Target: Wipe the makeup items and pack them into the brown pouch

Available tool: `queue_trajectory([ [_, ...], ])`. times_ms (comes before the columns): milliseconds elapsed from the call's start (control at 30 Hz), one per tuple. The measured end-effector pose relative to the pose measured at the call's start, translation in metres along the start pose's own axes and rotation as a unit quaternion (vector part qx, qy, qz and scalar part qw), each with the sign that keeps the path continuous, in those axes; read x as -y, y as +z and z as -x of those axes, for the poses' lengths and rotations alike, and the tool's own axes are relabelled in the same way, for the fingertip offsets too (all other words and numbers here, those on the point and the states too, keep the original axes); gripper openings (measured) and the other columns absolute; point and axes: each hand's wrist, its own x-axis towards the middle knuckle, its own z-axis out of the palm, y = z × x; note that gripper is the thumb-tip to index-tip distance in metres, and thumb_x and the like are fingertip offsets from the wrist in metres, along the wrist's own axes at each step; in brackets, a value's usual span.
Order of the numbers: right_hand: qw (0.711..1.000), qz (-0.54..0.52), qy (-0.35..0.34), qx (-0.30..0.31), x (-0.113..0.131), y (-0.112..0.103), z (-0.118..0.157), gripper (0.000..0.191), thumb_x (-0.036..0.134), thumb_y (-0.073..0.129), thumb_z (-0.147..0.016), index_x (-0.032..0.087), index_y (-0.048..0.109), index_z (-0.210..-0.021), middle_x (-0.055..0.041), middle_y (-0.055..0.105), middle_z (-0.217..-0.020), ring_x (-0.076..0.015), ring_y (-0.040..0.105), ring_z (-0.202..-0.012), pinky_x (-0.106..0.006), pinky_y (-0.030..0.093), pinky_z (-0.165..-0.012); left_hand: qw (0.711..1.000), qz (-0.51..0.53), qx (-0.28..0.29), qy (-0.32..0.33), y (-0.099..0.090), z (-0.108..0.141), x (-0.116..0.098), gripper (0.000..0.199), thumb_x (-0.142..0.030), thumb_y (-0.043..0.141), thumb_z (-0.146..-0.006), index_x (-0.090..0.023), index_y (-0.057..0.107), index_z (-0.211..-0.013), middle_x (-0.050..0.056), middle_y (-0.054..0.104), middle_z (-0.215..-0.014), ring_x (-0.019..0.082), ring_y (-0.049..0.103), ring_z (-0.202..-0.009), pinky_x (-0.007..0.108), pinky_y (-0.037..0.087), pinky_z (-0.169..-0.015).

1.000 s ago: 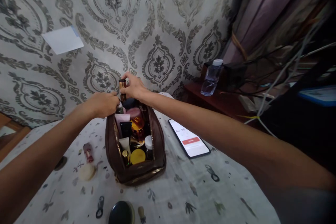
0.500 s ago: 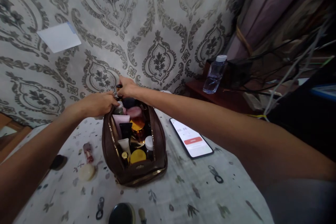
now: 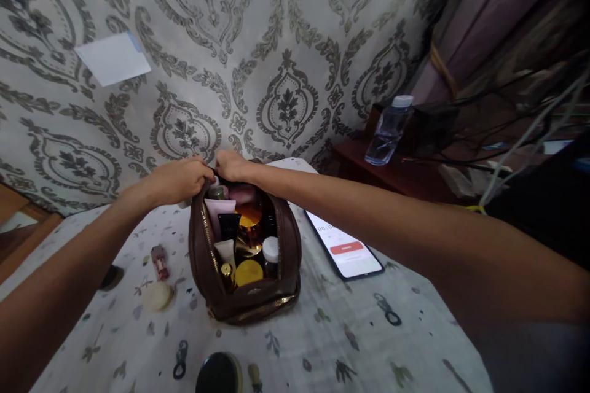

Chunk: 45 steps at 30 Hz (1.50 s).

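Observation:
A brown cosmetics bag (image 3: 289, 258) stands unzipped on the cloth, its gold-toothed zipper edges apart. Tubes, including a pale pink tube (image 3: 220, 212) and a black tube (image 3: 229, 225), fill its left side. Beside them sit an amber jar (image 3: 250, 216), a yellow-lidded jar (image 3: 249, 272) and a white-capped bottle (image 3: 271, 250). My left hand (image 3: 187, 179) is closed on the bag's far left edge. Close beside it, my right hand (image 3: 232, 166) is closed at the far end of the opening; its fingertips are hidden, and I cannot make out what they grip.
Right of the bag lies a lit phone (image 3: 353, 249). A small pink bottle (image 3: 160, 261), a cream round item (image 3: 159, 296) and a dark-lidded jar (image 3: 216, 374) lie on the patterned cloth (image 3: 359, 331). A water bottle (image 3: 388, 132) stands beyond, near cables. Patterned wallpaper backs everything.
My right hand has come down to the bag's far end; the dark piece that showed at its fingers is now out of sight. The whole view has shifted slightly.

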Motion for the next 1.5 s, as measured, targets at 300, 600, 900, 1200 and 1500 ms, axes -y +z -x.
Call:
queue_trajectory([
  [300, 0.999, 0.042, 0.015, 0.001, 0.000, -0.007, -0.001, 0.019, 0.009, 0.061, -0.078, 0.012, 0.075, -0.088, -0.0117, 0.075, -0.092, -0.0267, 0.070, -0.097, -0.025, 0.050, -0.072, 0.997, 0.048, -0.065, -0.013, 0.023, 0.007, 0.015, 0.047, -0.024, 0.031, -0.090, -0.025, 0.069, -0.118, 0.004, 0.065, -0.125, 0.022, 0.061, -0.112, 0.034, 0.044, -0.104],
  [600, 0.996, 0.068, 0.003, 0.063, 0.011, -0.020, 0.016, 0.013, 0.013, 0.063, -0.082, 0.011, 0.074, -0.088, -0.0050, 0.070, -0.076, -0.0163, 0.064, -0.076, -0.021, 0.043, -0.060, 0.981, 0.122, -0.146, -0.034, 0.030, 0.017, 0.010, 0.047, -0.026, 0.032, -0.088, -0.021, 0.069, -0.116, 0.007, 0.068, -0.116, 0.023, 0.062, -0.107, 0.038, 0.047, -0.099],
  [900, 0.972, -0.046, -0.116, 0.199, 0.006, -0.056, 0.044, 0.014, 0.020, 0.065, -0.090, 0.009, 0.072, -0.085, 0.0006, 0.066, -0.068, -0.0081, 0.055, -0.062, -0.018, 0.042, -0.058, 0.943, 0.195, -0.265, -0.051, 0.021, 0.057, -0.012, 0.038, -0.044, 0.042, -0.094, -0.025, 0.072, -0.108, 0.006, 0.067, -0.095, 0.024, 0.061, -0.093, 0.036, 0.049, -0.083],
  [1200, 0.969, -0.136, -0.094, 0.181, 0.013, -0.043, 0.075, 0.018, -0.004, 0.066, -0.077, 0.014, 0.063, -0.076, 0.0092, 0.054, -0.047, -0.0061, 0.054, -0.044, -0.015, 0.039, -0.046, 0.930, 0.281, -0.228, -0.060, 0.030, 0.056, -0.028, 0.035, -0.049, 0.051, -0.089, -0.023, 0.069, -0.105, 0.004, 0.073, -0.108, 0.023, 0.064, -0.090, 0.033, 0.050, -0.077],
  [1500, 0.982, -0.112, -0.108, 0.107, 0.015, -0.035, 0.085, 0.012, 0.002, 0.066, -0.080, 0.013, 0.064, -0.076, 0.0064, 0.056, -0.055, -0.0077, 0.056, -0.051, -0.019, 0.041, -0.054, 0.928, 0.265, -0.260, -0.041, 0.036, 0.056, -0.028, 0.033, -0.047, 0.051, -0.090, -0.023, 0.069, -0.104, 0.005, 0.072, -0.107, 0.024, 0.064, -0.098, 0.033, 0.049, -0.085],
])
